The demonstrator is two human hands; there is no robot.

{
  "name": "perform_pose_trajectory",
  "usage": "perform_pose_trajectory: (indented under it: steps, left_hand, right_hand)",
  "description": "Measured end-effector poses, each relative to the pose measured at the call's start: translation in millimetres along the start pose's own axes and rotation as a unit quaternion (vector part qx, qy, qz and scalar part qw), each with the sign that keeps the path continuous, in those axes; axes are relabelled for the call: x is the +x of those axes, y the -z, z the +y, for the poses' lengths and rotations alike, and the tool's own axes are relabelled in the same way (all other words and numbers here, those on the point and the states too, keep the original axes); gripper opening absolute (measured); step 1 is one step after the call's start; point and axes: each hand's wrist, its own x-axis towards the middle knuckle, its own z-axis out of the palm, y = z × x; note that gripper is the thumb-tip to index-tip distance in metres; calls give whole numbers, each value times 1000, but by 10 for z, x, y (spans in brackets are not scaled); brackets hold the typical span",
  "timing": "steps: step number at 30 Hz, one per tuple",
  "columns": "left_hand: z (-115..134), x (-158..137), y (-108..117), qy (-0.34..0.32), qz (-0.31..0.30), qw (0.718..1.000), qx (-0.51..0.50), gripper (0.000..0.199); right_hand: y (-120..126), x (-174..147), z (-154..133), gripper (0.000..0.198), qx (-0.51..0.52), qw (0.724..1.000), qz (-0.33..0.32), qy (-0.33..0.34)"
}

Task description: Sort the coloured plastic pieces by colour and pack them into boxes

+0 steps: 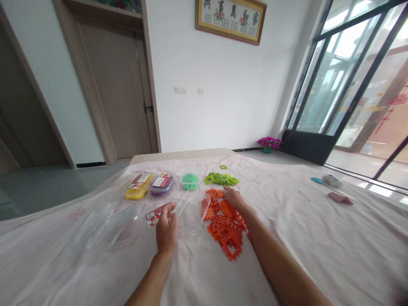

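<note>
My left hand [167,229] is closed on the edge of a clear plastic box [181,208], which lies open on its side. A lid with a red and white label [156,214] is right by those fingers. My right hand [234,199] rests at the upper edge of a heap of orange interlocking plastic pieces [228,233]; its fingers look stretched out, partly hidden. Some orange pieces lie inside or against the mouth of the clear box; which of the two I cannot tell. Just beyond my right hand is a pile of lime-green pieces [223,179].
A yellow-filled box [139,187], a purple-filled box [162,184] and an open box of green pieces [190,181] stand in a row. Clear empty packaging [123,225] lies left. A pink block [340,198] and a white object [332,180] sit right on the cloth.
</note>
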Motion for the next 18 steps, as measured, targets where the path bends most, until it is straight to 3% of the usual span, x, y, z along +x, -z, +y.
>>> perform_pose_trajectory:
  steps: [3, 7, 13, 18]
  left_hand:
    - [46, -58, -36, 3, -79, 997, 3, 44]
    - [95, -92, -49, 7, -121, 991, 53, 47]
    - [90, -39, 2, 37, -92, 989, 108, 47]
    - [41, 29, 70, 33, -57, 996, 58, 45]
  right_hand:
    - [-53, -18, 10, 37, -72, 997, -34, 10]
    - [-33, -35, -23, 41, -147, 986, -59, 43]
    - [-6, -65, -25, 39, -123, 989, -40, 76]
    - [0, -72, 28, 53, -51, 997, 12, 62]
